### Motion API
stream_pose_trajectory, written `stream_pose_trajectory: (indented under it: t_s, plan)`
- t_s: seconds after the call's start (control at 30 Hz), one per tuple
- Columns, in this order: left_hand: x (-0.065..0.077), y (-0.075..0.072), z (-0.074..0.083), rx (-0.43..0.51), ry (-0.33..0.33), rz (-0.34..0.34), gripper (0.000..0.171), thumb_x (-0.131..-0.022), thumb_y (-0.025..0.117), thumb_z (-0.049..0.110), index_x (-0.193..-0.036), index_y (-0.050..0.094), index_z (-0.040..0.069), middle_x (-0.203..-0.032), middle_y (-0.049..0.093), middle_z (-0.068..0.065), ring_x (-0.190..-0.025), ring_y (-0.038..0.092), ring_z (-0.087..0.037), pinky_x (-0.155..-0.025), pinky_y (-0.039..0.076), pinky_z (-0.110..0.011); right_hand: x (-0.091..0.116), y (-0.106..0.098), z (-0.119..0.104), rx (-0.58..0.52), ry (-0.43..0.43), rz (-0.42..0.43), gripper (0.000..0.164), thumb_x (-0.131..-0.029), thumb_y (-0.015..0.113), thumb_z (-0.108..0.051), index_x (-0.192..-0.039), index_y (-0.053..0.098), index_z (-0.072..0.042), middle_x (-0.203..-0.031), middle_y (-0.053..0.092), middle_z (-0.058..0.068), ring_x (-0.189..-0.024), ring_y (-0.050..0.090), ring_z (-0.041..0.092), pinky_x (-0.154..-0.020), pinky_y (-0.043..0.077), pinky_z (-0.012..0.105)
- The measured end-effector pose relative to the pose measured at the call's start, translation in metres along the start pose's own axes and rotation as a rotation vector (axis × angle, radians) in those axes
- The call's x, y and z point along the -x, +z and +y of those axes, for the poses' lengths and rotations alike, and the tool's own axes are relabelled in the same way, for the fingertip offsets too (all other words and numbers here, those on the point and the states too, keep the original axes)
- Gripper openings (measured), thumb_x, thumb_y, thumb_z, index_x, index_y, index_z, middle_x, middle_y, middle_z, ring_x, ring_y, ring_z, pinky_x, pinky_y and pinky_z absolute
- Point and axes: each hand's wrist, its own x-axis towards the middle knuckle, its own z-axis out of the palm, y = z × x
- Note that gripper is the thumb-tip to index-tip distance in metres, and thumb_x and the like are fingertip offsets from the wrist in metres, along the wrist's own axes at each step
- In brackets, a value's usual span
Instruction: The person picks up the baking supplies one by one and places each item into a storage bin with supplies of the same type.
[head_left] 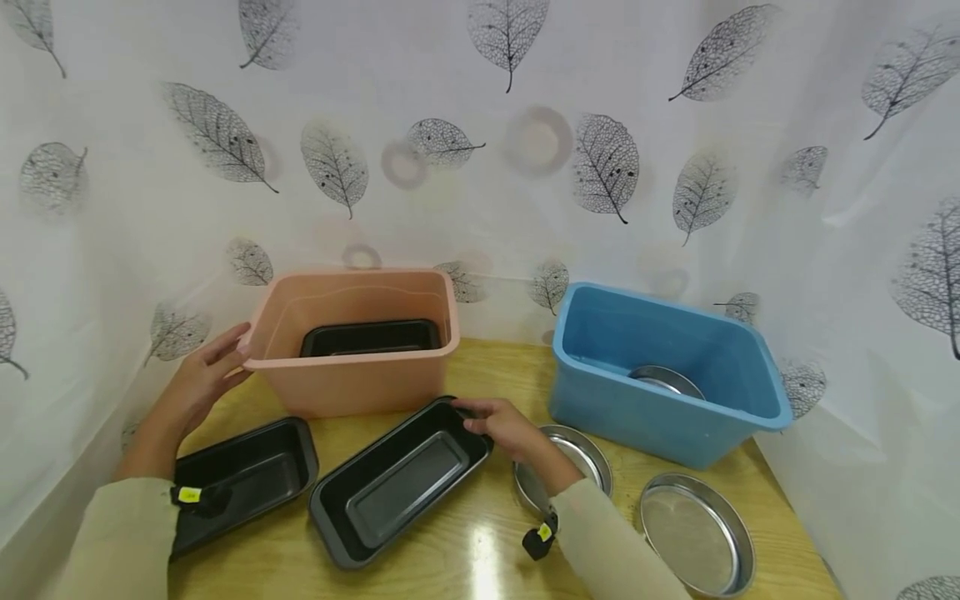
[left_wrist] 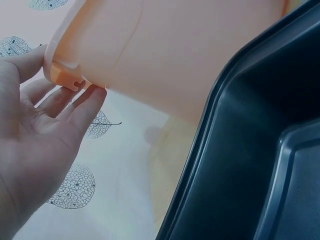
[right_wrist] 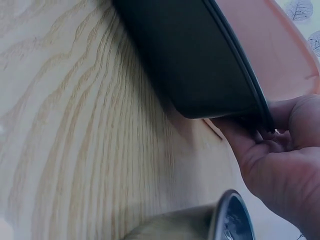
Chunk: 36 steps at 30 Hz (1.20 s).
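Observation:
My left hand (head_left: 208, 377) grips the left rim of a pink plastic bin (head_left: 352, 385), thumb on one side and fingers under the lip in the left wrist view. Inside that bin lies a black loaf pan (head_left: 371, 337). With my right hand (head_left: 504, 427) I pinch the far right rim of a second loaf pan (head_left: 405, 483), which sits at a slant in front of the bin. In the right wrist view the thumb and fingers hold that pan's edge (right_wrist: 235, 55). Another loaf pan (head_left: 251, 479) is at the left, partly hidden behind my left wrist.
A blue bin (head_left: 637, 408) stands at the back right with a round metal pan (head_left: 666, 380) inside. Two more round pans are on the wooden table, one (head_left: 581, 454) partly behind my right forearm, the other (head_left: 697, 533) farther right. A leaf-patterned sheet (head_left: 480, 208) hangs behind.

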Motion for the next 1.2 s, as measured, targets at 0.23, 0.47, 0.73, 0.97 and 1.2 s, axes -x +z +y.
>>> stream_pose_trajectory:
  t_s: [0.23,0.47,0.73,0.97,1.2]
  plan:
    - [0.000,-0.002,0.000,-0.081,-0.002,0.002,0.070,-0.108,0.043,0.040,-0.164,0.008,0.016,-0.168,0.004,-0.024,-0.150,0.020,-0.046,-0.086,0.050,-0.006,0.008,-0.002,0.000,-0.023,-0.001,0.055,0.044,-0.097,0.059,0.000,-0.140,0.061,-0.007,-0.151,0.051,0.016,-0.143,0.040,0.037,-0.112,0.044,0.044]
    - [0.001,-0.001,-0.001,-0.075,0.012,-0.003,0.069,-0.108,0.043,0.040,-0.163,0.009,0.014,-0.169,0.003,-0.019,-0.151,0.017,-0.045,-0.087,0.049,-0.006,0.015,-0.008,0.002,-0.006,0.005,0.092,0.043,-0.096,0.058,0.001,-0.139,0.062,-0.007,-0.145,0.056,0.017,-0.134,0.049,0.031,-0.096,0.052,0.029]
    - [0.000,-0.001,-0.002,-0.052,0.013,0.007,0.070,-0.108,0.045,0.040,-0.163,0.010,0.015,-0.170,0.004,-0.015,-0.152,0.015,-0.043,-0.086,0.049,-0.005,0.026,-0.013,-0.006,-0.029,0.006,0.124,0.044,-0.097,0.057,0.001,-0.141,0.059,-0.005,-0.150,0.050,0.020,-0.139,0.045,0.036,-0.107,0.048,0.040]
    - [0.001,-0.003,-0.002,-0.034,0.021,-0.003,0.070,-0.108,0.045,0.040,-0.163,0.010,0.016,-0.170,0.003,-0.012,-0.153,0.012,-0.042,-0.085,0.048,-0.003,0.035,-0.019,-0.017,-0.046,0.021,0.139,0.045,-0.099,0.058,-0.002,-0.143,0.058,-0.008,-0.154,0.046,0.018,-0.142,0.041,0.037,-0.115,0.040,0.048]
    - [0.000,-0.003,0.000,-0.059,0.002,-0.001,0.071,-0.107,0.045,0.043,-0.163,0.009,0.018,-0.170,0.002,-0.013,-0.153,0.013,-0.043,-0.092,0.048,-0.010,0.046,-0.026,-0.033,-0.035,0.011,0.142,0.046,-0.099,0.061,-0.005,-0.144,0.057,-0.011,-0.156,0.043,0.018,-0.143,0.040,0.040,-0.115,0.039,0.051]
